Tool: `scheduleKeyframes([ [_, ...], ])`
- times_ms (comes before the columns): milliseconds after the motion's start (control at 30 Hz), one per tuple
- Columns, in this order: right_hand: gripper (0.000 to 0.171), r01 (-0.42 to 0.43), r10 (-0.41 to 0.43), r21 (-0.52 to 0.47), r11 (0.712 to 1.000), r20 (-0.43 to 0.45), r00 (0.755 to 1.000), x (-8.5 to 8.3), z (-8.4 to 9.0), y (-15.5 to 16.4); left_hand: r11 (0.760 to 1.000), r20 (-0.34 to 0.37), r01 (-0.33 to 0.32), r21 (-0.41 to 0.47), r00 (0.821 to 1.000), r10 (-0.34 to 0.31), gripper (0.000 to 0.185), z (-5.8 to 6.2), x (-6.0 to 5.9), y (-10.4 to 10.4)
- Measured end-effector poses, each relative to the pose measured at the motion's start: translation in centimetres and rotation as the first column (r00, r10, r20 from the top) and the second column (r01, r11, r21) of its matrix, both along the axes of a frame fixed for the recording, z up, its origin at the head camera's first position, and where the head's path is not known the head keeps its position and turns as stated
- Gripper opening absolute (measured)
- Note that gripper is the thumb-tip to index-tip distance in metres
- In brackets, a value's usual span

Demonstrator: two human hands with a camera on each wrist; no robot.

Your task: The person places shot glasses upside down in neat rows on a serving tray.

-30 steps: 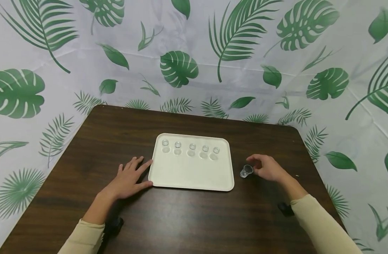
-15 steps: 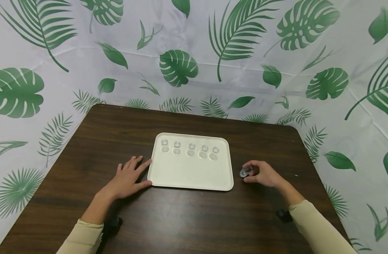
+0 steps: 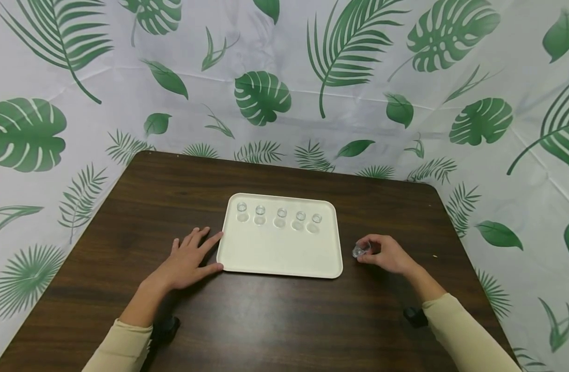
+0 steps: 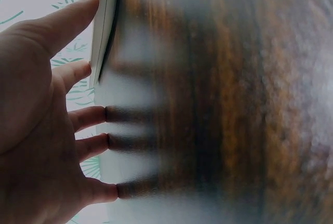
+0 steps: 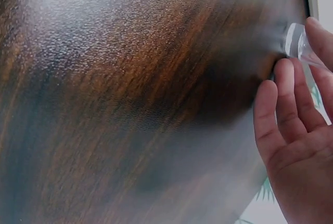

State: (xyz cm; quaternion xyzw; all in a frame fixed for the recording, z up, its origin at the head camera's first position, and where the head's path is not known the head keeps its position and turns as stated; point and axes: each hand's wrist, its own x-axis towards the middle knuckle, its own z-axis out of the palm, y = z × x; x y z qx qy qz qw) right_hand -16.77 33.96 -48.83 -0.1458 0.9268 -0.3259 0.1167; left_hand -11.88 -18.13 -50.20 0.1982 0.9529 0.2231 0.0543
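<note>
A cream tray [image 3: 279,256] lies in the middle of the dark wooden table [image 3: 265,320], with several small clear cups [image 3: 279,213] in a row along its far side. My left hand [image 3: 188,258] rests flat on the table, its index finger and thumb touching the tray's left edge [image 4: 104,31]. My right hand [image 3: 382,253] is just right of the tray and pinches one small clear cup [image 3: 358,251] on the tabletop. In the right wrist view that cup [image 5: 294,42] shows between my fingertips [image 5: 285,73].
Leaf-patterned white sheets [image 3: 284,93] hang close behind and beside the table. A black wrist strap [image 3: 412,316] shows at my right cuff and another [image 3: 165,328] at my left cuff. The table's far rim [image 3: 284,170] meets the backdrop.
My right hand has curled down round the small cup beside the tray and pinched it. The left hand has stayed at the tray's edge.
</note>
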Motion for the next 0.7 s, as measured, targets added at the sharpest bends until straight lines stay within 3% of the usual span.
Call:
scheduleKeyframes([
  [700,0.034,0.112,-0.111,0.001,0.994,-0.103,0.988,-1.7,1.9,-0.3,1.0,0.013,-0.01,0.002,1.0,0.01,0.079,0.0,-0.1,0.0],
])
